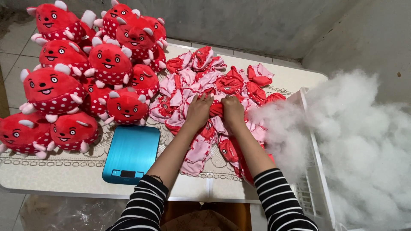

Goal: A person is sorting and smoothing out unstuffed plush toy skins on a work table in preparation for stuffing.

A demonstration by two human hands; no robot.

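Both grips pinching one red plush skin (216, 108), left hand (198, 112), right hand (233, 110), blue scale (132, 154) nearby

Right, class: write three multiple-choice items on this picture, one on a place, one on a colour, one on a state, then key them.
1. Where does the flat scale lie?
A. left of the left hand
B. on the fluffy stuffing
C. on the stuffed toys

2. What colour is the scale?
A. red
B. white
C. blue

3. What are both hands doing?
A. hanging in the air
B. pressing on the flat toy skins
C. holding stuffing

Key: 1 A, it lies on the table by the left forearm. 2 C, its top is shiny blue. 3 B, the right hand and the left rest on one red skin.
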